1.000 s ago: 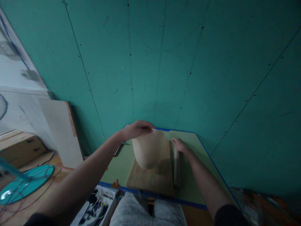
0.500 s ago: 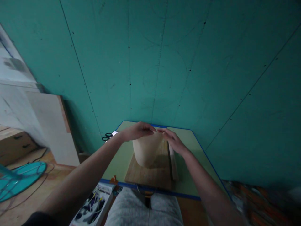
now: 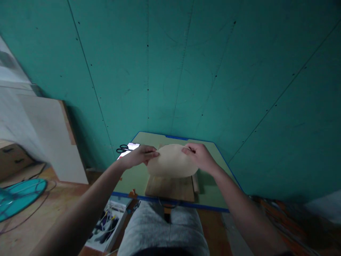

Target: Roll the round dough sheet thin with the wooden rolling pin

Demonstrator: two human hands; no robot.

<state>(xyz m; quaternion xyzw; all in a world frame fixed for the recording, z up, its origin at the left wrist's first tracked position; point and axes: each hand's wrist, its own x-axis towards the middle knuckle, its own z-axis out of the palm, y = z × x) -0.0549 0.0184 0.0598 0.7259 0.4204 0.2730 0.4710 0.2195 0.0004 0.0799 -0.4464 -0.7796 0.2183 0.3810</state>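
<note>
Over the wooden board (image 3: 170, 189), in the middle of the green surface (image 3: 130, 181), a pale, thin sheet (image 3: 172, 164) hangs between two bare hands. From where I'm standing, it's wider than it is deep, its long axis running left to right, straight across from one hand to the other. The left hand (image 3: 138, 156) has its upper left corner, thumb on the near face, fingers nearly closed on the edge. The right hand (image 3: 201, 157) pinches the top edge in much the same way, but a little in from the right end, so some of the sheet droops below and outside that grip. Neither hand is nearer, since both are touching it; most of the sheet lies between them and on the person's side of the fingers. I can't tell whether its lower edge clears the board or brushes it. A pale rod (image 3: 196, 183) lies just beside the board, on the right, pointing away from the person. Black-handled scissors (image 3: 123, 148) sit beyond the left wrist.
</note>
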